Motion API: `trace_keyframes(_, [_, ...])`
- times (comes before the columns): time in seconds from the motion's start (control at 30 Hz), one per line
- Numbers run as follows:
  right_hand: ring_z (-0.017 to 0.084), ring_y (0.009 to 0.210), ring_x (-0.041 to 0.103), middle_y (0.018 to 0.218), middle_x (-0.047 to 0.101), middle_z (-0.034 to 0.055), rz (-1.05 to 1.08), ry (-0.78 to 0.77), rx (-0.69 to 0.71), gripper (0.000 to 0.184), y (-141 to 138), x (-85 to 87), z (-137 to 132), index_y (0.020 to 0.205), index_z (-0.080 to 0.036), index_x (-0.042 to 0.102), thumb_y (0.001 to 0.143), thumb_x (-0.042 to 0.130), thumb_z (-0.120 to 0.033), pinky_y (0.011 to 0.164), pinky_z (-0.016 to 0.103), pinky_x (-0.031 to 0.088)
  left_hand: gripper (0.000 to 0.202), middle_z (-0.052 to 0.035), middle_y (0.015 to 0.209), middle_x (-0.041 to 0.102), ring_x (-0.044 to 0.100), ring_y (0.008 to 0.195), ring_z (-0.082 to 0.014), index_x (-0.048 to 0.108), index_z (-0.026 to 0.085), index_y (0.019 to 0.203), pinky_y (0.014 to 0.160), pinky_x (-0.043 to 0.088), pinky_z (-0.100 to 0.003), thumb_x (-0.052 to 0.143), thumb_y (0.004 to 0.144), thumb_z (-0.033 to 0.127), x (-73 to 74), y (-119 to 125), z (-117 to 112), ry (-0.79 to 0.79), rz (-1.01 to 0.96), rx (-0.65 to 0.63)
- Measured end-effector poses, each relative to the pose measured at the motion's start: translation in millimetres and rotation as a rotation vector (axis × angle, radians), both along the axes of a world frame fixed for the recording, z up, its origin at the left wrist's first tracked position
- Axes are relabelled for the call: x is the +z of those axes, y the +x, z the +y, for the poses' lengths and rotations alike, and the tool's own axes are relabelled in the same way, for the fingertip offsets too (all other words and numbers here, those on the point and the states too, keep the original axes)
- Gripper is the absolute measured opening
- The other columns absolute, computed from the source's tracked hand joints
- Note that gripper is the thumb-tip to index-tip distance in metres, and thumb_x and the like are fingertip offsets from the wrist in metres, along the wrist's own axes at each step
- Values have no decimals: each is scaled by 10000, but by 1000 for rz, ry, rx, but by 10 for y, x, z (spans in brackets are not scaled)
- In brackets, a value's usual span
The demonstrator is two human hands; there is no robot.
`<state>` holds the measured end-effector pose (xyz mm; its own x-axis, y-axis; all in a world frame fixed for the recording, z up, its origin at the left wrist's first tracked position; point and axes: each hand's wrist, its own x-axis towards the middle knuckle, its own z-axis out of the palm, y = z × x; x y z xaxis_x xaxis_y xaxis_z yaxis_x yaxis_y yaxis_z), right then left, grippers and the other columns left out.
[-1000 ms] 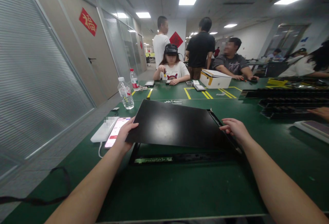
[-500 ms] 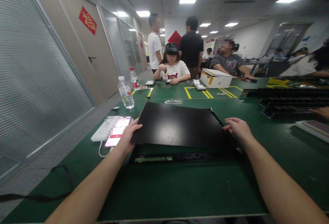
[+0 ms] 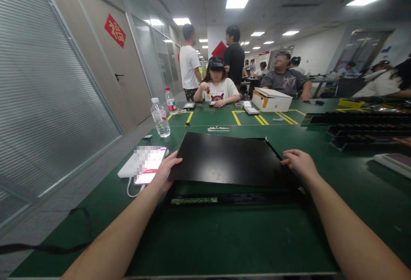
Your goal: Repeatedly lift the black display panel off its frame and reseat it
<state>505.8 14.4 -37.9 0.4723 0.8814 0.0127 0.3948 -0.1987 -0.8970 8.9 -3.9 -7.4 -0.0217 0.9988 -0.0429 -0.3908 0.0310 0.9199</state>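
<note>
A flat, glossy black panel (image 3: pixel 221 160) lies slanted over a black frame (image 3: pixel 253 197), its left end raised. My left hand (image 3: pixel 168 169) grips the panel's left edge, thumb on top and fingers underneath. At the right side, my right hand (image 3: pixel 298 163) has bent fingers against the frame's upright edge; where panel and frame meet there is dark and hard to make out. A strip of green circuit board (image 3: pixel 194 201) shows inside the frame's near side, below the panel's front edge.
A phone (image 3: pixel 150 166) with a white cable lies left of my hand, and water bottles (image 3: pixel 160 119) stand behind it. Small white pieces (image 3: pixel 218 129) lie beyond the panel. Dark metal rails (image 3: pixel 353 132) are stacked at right. Across the table sits a person (image 3: pixel 221 89) near a white box (image 3: pixel 272 100).
The view has shifted slightly, moving everything a little right and down. The panel's left end sits slightly lower in my left hand. Both hands keep their places at the sides.
</note>
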Motion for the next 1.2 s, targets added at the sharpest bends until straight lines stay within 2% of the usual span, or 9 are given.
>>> trace_keyframes(0.1, [178,529,599,735,779,83,-95,-20,-51,314,-59,41,-34,1053,-201,750,788,683,-356,551,303,472,590,-94,994,851,802,917,-306,797,152,1251,689,596,-289,832,663,175,19,2,-20,-19,3,-1])
trace_keyframes(0.33, [193,579,634,763,788,78,-206,-79,-57,273,-137,152,-85,1008,-214,760,792,676,-358,597,317,483,568,-82,971,850,787,772,-262,810,153,1213,667,601,-297,836,646,152,14,-47,15,-54,35,-45])
trace_keyframes(0.57, [221,706,693,788,793,65,-340,-150,-72,296,-208,244,-100,1013,-206,782,800,609,-318,671,325,471,525,-63,909,841,749,692,-225,816,132,1114,636,569,-277,810,590,164,52,23,0,-83,51,8])
trace_keyframes(0.8, [233,742,704,814,799,67,-349,-200,-56,311,-225,294,-129,1024,-213,794,810,593,-314,678,326,480,504,-57,819,828,726,621,-212,807,131,1070,584,549,-273,769,567,128,135,83,-41,-151,65,58])
trace_keyframes(1.0, [236,736,700,809,796,73,-410,-191,-46,335,-231,295,-139,1025,-211,806,785,600,-321,677,332,481,580,-53,850,833,744,663,-211,775,134,1130,614,566,-273,788,551,103,130,71,-31,-136,47,74])
trace_keyframes(1.2, [246,790,704,869,808,59,-489,-229,-28,327,-267,331,-160,1040,-235,808,824,577,-322,680,336,465,659,-69,907,834,753,701,-226,747,124,1210,623,565,-283,818,554,127,112,58,-32,-110,70,47])
